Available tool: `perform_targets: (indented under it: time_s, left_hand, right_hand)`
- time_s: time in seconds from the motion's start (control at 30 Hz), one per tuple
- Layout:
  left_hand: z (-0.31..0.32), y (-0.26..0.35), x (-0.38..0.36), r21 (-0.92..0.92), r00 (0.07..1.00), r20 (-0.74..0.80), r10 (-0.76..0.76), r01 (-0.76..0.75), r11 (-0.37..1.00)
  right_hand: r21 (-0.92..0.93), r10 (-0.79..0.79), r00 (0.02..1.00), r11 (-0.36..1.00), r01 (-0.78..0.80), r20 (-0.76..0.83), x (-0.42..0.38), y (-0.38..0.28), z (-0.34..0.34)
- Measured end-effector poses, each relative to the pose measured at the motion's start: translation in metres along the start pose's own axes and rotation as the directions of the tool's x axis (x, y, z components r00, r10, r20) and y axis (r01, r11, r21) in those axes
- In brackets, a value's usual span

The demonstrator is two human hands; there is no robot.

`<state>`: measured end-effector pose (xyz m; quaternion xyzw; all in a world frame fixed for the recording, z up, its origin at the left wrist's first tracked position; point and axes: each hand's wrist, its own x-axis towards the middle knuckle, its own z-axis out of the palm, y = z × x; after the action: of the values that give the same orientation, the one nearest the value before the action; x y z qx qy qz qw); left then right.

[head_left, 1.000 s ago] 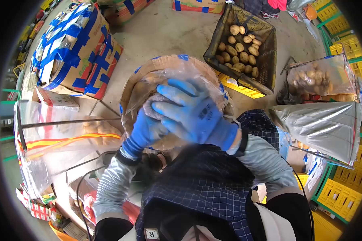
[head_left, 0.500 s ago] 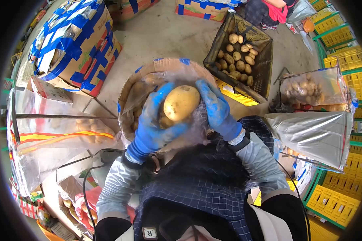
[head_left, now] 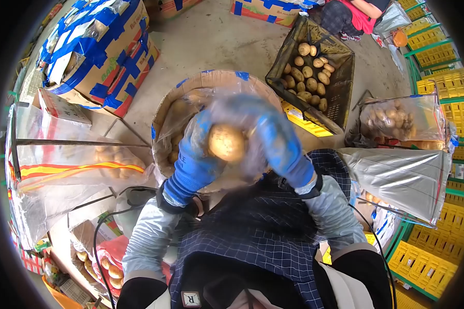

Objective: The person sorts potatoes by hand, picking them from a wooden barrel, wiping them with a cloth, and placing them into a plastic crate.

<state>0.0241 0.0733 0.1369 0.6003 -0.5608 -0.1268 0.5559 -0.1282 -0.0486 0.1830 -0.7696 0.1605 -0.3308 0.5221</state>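
Observation:
A yellow potato (head_left: 227,142) rests in my left hand (head_left: 193,165), the blue glove closed around its left and lower side. My right hand (head_left: 279,147), also in a blue glove, arches toward the potato from the right. Its fingers are smeared by motion, so I cannot tell what they hold. Pale, filmy material (head_left: 250,162) shows as a blur beside the potato. Both hands are over a round cardboard container (head_left: 211,77) lined with clear plastic, with more potatoes partly visible under the film.
A dark, dirty crate (head_left: 340,67) with several potatoes stands ahead on the right, on a yellow crate (head_left: 309,123). Bagged potatoes hang in frames at left (head_left: 113,159) and right (head_left: 392,121). Taped boxes (head_left: 113,62) stand left. A person (head_left: 353,15) is at the far right.
The right hand has swung over the top of the potato and is blurred. The potato sits slightly lower and more covered by the hands. The view has shifted a little.

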Motion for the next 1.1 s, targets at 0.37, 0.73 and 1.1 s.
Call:
perform_targets:
  time_s: [0.37, 0.73, 1.1]
  left_hand:
    - [-0.009, 0.005, 0.009, 0.123, 0.934, -0.063, 0.353, -0.343, 0.931]
    - [-0.006, 0.007, 0.015, 0.171, 0.853, 0.013, 0.521, -0.515, 0.840]
    - [-0.010, 0.008, 0.012, 0.218, 0.927, 0.113, 0.357, -0.374, 0.901]
  right_hand:
    - [-0.065, 0.170, 0.984, 0.983, -0.173, -0.055, -0.002, 0.016, -0.015]
    - [0.010, 0.366, 0.904, 0.926, -0.378, 0.220, 0.001, -0.019, -0.010]
    - [0.214, 0.393, 0.919, 0.900, -0.380, -0.019, -0.004, 0.007, -0.024]
